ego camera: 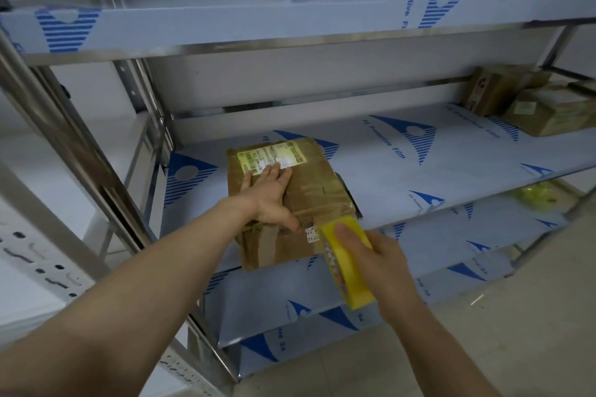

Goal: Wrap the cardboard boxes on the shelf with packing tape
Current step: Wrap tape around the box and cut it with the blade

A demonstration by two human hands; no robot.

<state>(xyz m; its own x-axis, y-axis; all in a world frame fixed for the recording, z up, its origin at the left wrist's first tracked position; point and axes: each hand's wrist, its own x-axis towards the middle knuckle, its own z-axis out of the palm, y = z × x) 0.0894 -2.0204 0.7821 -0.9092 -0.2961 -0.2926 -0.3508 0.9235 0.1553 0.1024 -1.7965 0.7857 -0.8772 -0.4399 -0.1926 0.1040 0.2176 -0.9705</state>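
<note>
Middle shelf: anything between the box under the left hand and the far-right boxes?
No. Head view shows only bare shelf, film-covered, between the box and the far-right boxes.

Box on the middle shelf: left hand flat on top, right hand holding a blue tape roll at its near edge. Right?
No: the head view shows the tape roll is yellow, not blue. The left hand is flat on the box and the right hand holds the roll at its near edge.
</note>
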